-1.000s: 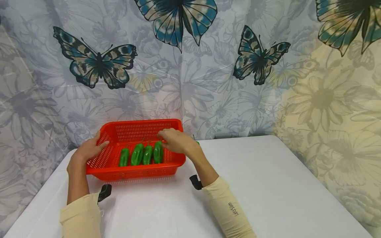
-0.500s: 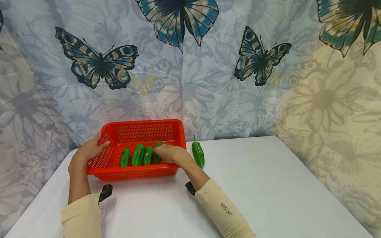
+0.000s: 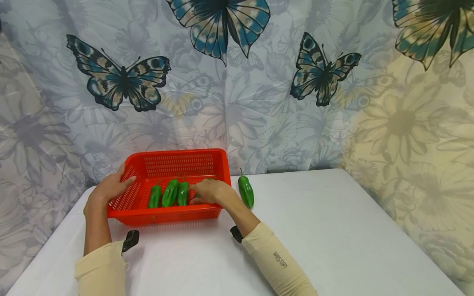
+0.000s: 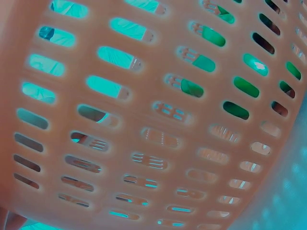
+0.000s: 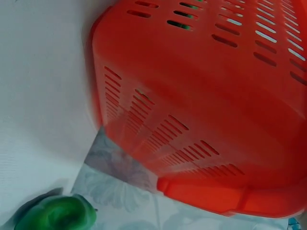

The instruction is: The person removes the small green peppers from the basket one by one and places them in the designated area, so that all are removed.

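A red plastic basket (image 3: 163, 213) with slotted walls stands at the left of the table. My left hand (image 3: 109, 187) grips its left rim, thumb inside and fingers outside. Over the front rim, my right hand (image 3: 212, 192) reaches into the right part of the basket and holds a green pepper (image 3: 197, 195), mostly hidden by the fingers. To its left, three more green peppers (image 3: 170, 193) lie side by side on the basket floor. Only the basket's slotted wall (image 4: 134, 103) fills the left wrist view; the right wrist view shows its outside (image 5: 201, 100).
Another green pepper (image 3: 246, 192) lies on the white table (image 3: 326, 230), just right of the basket; its end (image 5: 55, 215) shows low in the right wrist view. Behind the table hangs a butterfly-print cloth (image 3: 255, 123).
My right hand came down into the basket onto the rightmost pepper and shifted it right, away from the other three. The pepper outside came into view. My left hand stayed on the rim.
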`<action>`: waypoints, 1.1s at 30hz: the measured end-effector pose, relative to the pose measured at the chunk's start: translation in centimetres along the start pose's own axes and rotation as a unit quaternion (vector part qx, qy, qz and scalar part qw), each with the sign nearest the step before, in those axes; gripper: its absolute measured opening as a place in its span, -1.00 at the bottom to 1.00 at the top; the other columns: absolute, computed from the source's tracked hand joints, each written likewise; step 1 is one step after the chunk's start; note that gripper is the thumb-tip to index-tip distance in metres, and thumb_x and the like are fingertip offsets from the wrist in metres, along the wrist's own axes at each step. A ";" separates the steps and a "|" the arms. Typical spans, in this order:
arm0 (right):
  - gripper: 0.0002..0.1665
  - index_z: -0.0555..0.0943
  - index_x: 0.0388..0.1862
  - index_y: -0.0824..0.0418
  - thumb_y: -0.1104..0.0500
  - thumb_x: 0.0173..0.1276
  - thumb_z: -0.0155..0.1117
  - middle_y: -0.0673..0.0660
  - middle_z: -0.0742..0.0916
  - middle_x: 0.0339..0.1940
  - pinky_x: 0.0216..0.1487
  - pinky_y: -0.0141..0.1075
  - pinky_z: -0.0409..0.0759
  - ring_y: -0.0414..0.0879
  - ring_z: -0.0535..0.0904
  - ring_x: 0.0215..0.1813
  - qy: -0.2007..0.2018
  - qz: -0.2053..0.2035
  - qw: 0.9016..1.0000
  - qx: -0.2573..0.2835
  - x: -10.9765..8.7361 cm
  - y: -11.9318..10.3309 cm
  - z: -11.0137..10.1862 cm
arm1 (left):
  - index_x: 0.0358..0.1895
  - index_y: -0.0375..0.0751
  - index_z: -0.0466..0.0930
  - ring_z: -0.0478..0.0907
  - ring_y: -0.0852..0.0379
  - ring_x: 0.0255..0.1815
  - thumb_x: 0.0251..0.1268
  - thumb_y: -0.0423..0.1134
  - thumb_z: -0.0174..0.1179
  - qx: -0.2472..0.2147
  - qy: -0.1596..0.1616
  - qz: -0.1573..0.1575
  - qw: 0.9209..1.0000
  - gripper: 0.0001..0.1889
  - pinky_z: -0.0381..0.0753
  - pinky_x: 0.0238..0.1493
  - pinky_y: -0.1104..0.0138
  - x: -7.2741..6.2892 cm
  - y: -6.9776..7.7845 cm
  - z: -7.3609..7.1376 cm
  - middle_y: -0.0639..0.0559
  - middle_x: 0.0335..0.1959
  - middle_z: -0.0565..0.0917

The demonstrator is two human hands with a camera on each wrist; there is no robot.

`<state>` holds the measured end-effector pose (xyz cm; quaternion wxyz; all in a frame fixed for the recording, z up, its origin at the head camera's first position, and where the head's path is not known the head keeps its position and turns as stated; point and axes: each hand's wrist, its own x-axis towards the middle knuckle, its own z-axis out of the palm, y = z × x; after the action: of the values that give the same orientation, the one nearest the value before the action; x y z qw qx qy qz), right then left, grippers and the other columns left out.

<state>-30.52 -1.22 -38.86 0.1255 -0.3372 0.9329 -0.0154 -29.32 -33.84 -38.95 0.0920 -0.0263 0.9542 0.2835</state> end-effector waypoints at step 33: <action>-0.82 0.61 -0.37 0.06 0.25 0.48 0.30 0.02 0.69 -0.31 -0.35 -0.27 0.58 -0.13 0.54 -0.31 0.027 0.087 0.995 -0.032 -0.2 -0.6 0.5 | 0.63 -0.31 -0.55 0.56 -0.45 0.15 0.67 0.16 -0.15 0.004 0.001 0.000 1.000 -0.07 0.72 0.17 -0.17 -0.2 0.2 0.1 -0.73 0.51 0.08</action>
<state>-29.84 -1.55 -39.22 0.0902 -0.2579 0.9618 0.0166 -29.15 -33.67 -38.87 0.0912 -0.0259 0.9554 0.2797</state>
